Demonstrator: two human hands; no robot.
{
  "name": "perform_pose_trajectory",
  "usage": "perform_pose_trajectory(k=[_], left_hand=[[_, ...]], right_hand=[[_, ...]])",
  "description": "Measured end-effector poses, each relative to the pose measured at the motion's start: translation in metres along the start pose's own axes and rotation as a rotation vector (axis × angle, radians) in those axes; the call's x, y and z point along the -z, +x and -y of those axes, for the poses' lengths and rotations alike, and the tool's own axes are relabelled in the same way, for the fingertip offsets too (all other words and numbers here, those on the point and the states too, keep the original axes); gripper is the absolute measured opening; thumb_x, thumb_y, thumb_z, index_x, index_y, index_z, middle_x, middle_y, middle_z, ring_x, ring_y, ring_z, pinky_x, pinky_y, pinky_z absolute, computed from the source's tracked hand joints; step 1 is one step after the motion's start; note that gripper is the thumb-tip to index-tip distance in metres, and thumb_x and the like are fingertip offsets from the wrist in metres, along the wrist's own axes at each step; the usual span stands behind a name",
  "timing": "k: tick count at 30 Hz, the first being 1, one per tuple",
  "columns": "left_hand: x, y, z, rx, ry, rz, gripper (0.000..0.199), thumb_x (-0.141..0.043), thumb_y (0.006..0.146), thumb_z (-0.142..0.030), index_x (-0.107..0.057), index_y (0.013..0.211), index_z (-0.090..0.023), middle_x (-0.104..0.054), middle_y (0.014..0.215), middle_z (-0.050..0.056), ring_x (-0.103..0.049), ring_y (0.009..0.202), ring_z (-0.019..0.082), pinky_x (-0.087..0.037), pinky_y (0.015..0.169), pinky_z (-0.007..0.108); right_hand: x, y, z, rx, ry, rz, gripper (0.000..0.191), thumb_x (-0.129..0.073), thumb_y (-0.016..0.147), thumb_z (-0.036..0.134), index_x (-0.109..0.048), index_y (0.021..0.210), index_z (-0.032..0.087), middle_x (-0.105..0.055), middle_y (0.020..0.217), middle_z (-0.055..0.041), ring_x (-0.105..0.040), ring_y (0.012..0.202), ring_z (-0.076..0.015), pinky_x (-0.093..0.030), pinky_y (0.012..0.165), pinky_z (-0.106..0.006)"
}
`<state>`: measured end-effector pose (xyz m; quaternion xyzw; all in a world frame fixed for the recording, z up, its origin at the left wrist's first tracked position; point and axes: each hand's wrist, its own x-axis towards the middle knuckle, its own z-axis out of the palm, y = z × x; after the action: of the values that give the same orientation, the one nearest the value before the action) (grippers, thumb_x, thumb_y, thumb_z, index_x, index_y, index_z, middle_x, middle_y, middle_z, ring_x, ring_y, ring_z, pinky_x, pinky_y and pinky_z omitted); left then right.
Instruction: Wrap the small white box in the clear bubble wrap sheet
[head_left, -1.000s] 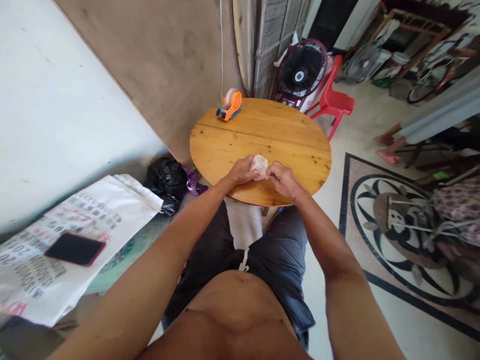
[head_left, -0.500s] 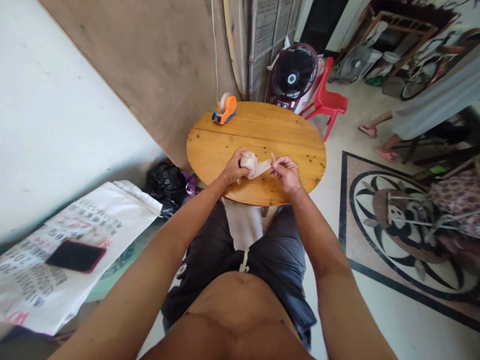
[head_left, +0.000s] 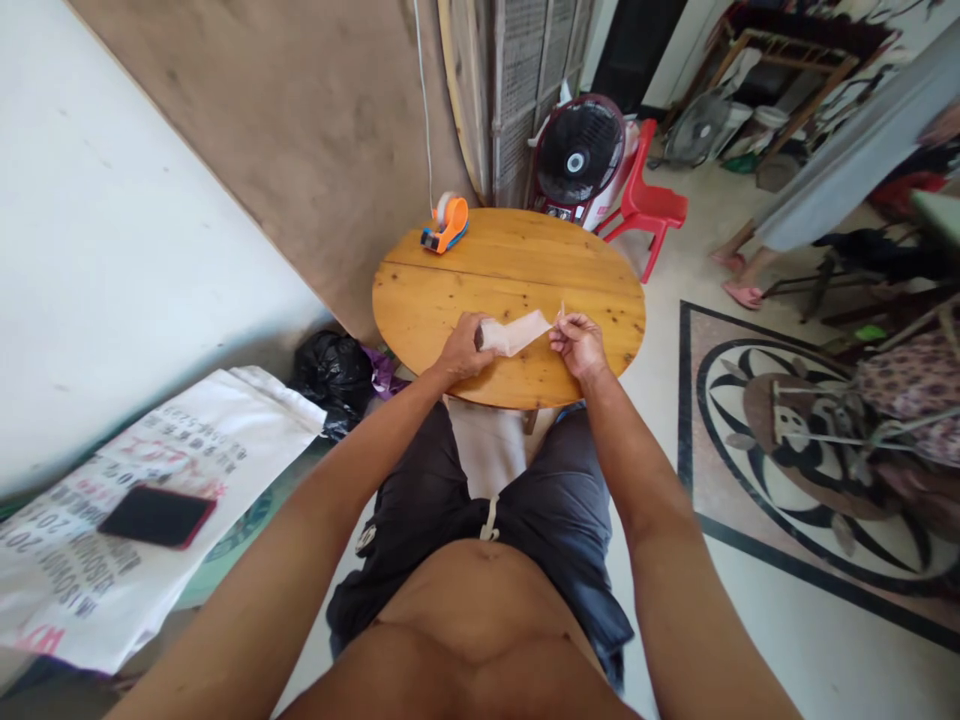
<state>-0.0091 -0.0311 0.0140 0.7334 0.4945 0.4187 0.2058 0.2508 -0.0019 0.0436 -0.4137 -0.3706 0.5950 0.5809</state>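
The left arm (head_left: 330,470) is pointing almost straight toward the wooden table (head_left: 525,265), while the right arm (head_left: 649,470) is bending slightly at the elbow. Over the table's near half, the left hand (head_left: 463,350) is gripping with curled fingers; nearer the table's right edge, the right hand (head_left: 580,347) is pinching between thumb and fingertips. The thighs (head_left: 420,490) are parting before its near edge.

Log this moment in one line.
left hand: holding pale strip; right hand: pinching strip's other end; strip: spans hands, over table; tape dispenser: on table
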Motion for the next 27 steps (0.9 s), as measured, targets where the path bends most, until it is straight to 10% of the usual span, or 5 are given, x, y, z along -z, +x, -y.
perform_pose_trajectory(k=[27], left_hand=[[0.005, -0.009, -0.018, 0.299, -0.02, -0.063, 0.039, -0.068, 0.076, -0.033, -0.06, 0.112, -0.021, -0.066, 0.118, 0.009, -0.063, 0.108, 0.027, -0.051, 0.102, 0.044]], right_hand=[[-0.011, 0.016, 0.004, -0.003, 0.034, -0.089, 0.029, -0.081, 0.075, 0.03, -0.057, 0.091, 0.024, -0.068, 0.069, 0.0088, -0.061, 0.048, -0.0068, -0.044, 0.036, -0.015]])
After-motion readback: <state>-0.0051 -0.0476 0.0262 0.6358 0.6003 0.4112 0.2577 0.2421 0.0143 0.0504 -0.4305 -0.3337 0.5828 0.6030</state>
